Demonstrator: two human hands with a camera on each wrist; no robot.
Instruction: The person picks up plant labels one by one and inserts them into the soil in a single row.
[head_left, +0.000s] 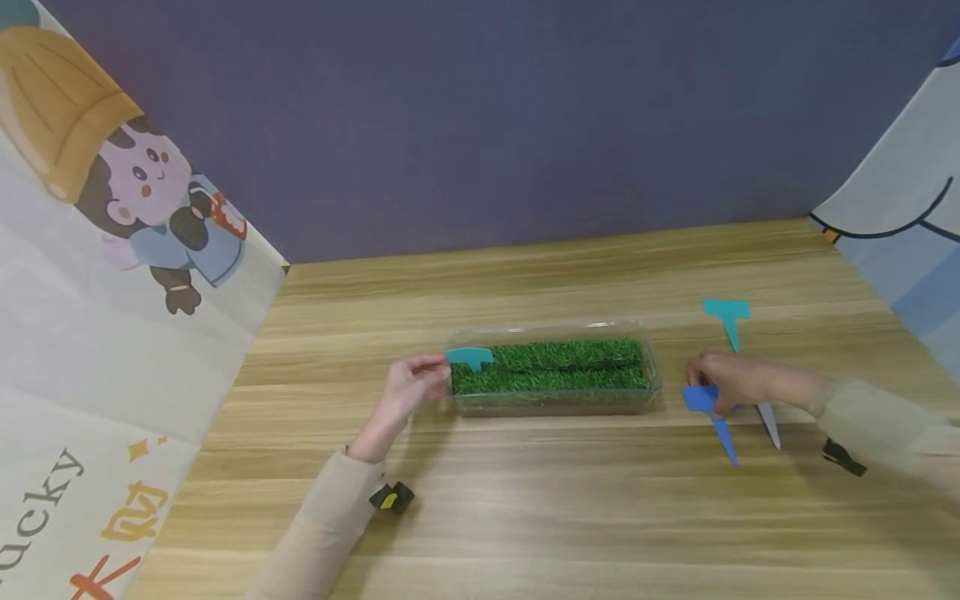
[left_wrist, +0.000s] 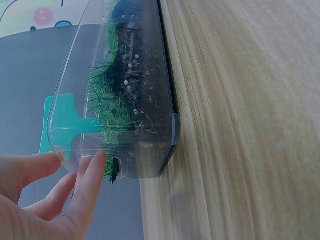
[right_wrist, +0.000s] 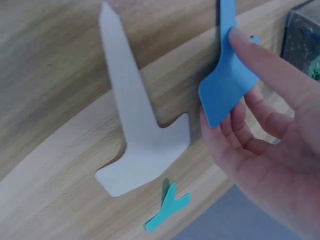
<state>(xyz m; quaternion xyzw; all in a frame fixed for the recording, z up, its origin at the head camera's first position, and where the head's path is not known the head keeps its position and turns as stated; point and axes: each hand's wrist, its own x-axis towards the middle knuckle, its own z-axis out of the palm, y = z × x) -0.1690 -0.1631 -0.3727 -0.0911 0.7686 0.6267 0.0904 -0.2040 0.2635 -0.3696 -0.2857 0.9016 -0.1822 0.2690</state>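
Note:
A long clear plastic container (head_left: 551,408) of soil and green turf (head_left: 570,379) sits on the table. A teal T-shaped plant label (head_left: 470,357) stands in the turf at its left end. My left hand (head_left: 411,385) is beside that end, its thumb and extended fingers at the plastic wall near the label. My right hand (head_left: 723,379) pinches a blue plant label (right_wrist: 227,82) between thumb and fingers, with its pointed stem towards me in the head view. Under the right hand lies a white T-shaped plant label (right_wrist: 145,145), partly hidden in the head view.
Another teal plant label (head_left: 727,315) lies on the table behind the right hand. The wood-grain table (head_left: 525,500) meets a dark blue panel (head_left: 525,125) at the back. Printed cartoon panels flank both sides.

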